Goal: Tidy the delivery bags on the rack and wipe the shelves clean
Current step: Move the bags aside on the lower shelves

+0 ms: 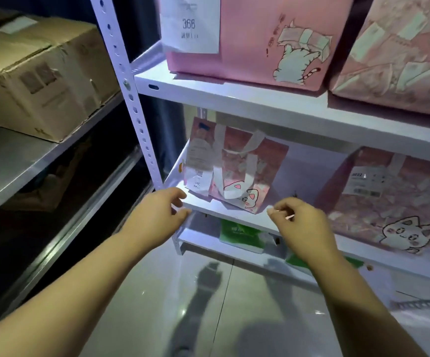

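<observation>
"Which one are you reaching for?"

"The small pink bag (pixel 237 171), centre of the frame, on the middle shelf (pixel 224 211) just beyond both my hands. I'm judging it to be light, thin and easily creased, with a loose receipt (pixel 198 161) flapping on its left side. So I'm planning to take it by its two side edges, not by the limp white handles (pixel 217 176)."

"How is it lying?"

"It's leaning back, mouth tilting up toward the rear, cat print low at the front. Its base is running along the shelf's front edge. It's looking about as wide as tall, so I'm treating that base line, left to right across the frame, as its axis."

"And your fingers?"

"My left hand (pixel 157 215) is hovering at the shelf lip, fingers loosely curled, thumb and forefinger apart, holding nothing. My right hand (pixel 299 222) is hanging just in front of the bag's lower corner, fingers curled in. I cannot tell whether they're pinching something small."
</observation>
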A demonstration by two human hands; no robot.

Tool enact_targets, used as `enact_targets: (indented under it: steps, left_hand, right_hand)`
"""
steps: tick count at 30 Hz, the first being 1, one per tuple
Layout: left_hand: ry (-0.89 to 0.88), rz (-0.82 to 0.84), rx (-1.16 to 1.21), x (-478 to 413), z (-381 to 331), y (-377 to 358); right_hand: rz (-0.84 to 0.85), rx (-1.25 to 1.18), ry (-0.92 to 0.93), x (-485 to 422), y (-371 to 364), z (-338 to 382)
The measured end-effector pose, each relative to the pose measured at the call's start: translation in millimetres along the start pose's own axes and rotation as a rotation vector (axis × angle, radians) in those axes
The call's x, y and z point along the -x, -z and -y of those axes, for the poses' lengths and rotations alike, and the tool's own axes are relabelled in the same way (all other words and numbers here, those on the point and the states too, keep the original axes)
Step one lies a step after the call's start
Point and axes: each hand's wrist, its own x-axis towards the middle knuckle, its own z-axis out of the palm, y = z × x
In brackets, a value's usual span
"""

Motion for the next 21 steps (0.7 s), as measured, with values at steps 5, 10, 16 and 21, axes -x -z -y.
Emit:
enact_targets:
  steps: [5,10,16,21]
  left_hand:
    - [-0.014,0.034,0.049,-40.4,35.0,-37.7]
    - [-0.04,0.027,0.104,-73.9,54.0,-70.3]
    - [-0.027,0.0,0.2,-112.4,66.5,-95.3]
    - [0.049,0.002,0.252,-131.8,73.3,-100.9]
  right_hand:
    - [-0.051,-0.074,-0.097,-22.3,-50.8,-10.3]
    - [-0.12,-0.11,-0.18,-46.4,-85.5,-27.0]
    - [-0.07,-0.209,-0.193,-71.1,-117.2,-39.5]
    - [-0.096,-0.301,-0.168,-77.9,-132.3,-43.5]
